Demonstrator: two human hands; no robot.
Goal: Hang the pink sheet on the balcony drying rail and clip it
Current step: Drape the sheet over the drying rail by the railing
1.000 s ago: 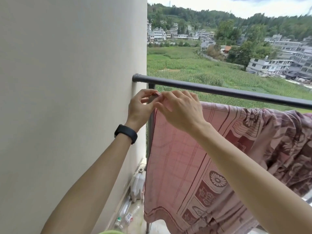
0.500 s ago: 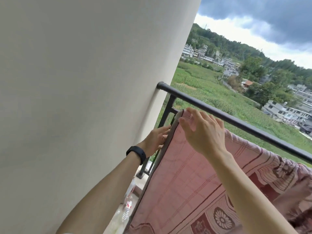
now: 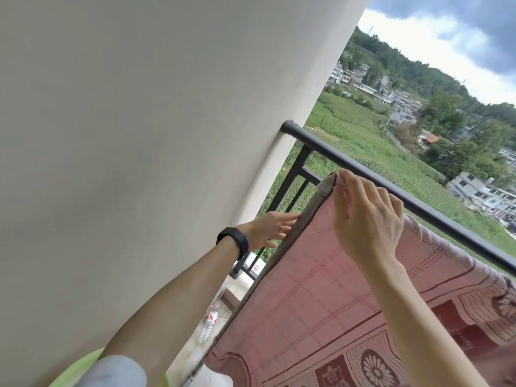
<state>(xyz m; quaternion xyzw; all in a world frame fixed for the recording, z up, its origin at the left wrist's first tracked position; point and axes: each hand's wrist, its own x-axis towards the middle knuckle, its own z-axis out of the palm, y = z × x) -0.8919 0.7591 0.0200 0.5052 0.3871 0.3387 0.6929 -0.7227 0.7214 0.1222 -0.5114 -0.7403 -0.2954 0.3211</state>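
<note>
The right hand is raised at the top left corner of the pink sheet. Its fingers curl over the sheet's upper edge while the thumb lies against the near face, so the corner is pinched between them. The left hand is lower, beside the sheet's left hem. Its fingers are nearly straight and slightly spread, their tips touching the grey-backed edge of the cloth without closing round it. A thin ring shows on one finger, and a black wristband sits on that wrist.

The sheet hangs spread on the balcony side, with its top edge just below the black handrail and running along it to the right. Whatever carries the sheet is hidden under the cloth. Its pattern is a pale check, with dark red flower panels lower down.

The handrail meets the cream wall at the left. On the balcony floor by the wall lies a clear plastic bottle with a red and white label. A small red and white sticker sits near the railing's foot. The writing on both is too small to read.
</note>
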